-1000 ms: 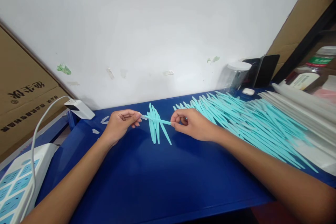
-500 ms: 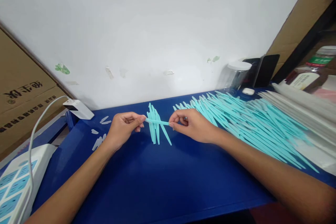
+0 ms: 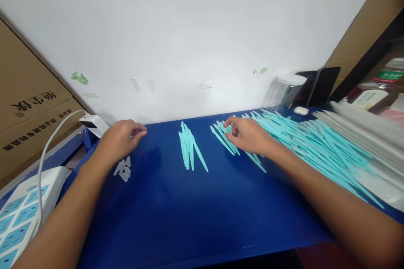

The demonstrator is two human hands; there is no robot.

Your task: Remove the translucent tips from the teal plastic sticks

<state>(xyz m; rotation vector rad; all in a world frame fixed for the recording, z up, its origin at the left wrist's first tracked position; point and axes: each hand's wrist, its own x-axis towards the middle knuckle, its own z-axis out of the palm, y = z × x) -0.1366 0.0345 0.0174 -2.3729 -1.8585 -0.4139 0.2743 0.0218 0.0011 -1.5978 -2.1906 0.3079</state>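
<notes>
My left hand (image 3: 121, 141) hovers at the left of the blue table, above a few small translucent white pieces (image 3: 122, 169). Its thumb and forefinger come close together; whatever may be between them is hidden. In the middle lies a small bundle of slim, tapered turquoise sticks (image 3: 188, 147), untouched by either hand. My right hand (image 3: 246, 134) is over the near end of a wide spread of similar sticks (image 3: 303, 147). The thumb and forefinger there are curled but apart, and no stick shows between them.
Bare blue tabletop (image 3: 195, 218) stretches in front. A power strip (image 3: 22, 214) and a white plug-in device (image 3: 94, 125) with a cable are at the left. A lidded clear jar (image 3: 285, 92), a white case (image 3: 301, 111) and stacked pale sleeves (image 3: 366, 134) stand or lie right.
Both hands held one turquoise stick between them over the bundle; they have now parted. My left hand moved left, my right hand moved right to the spread sticks.
</notes>
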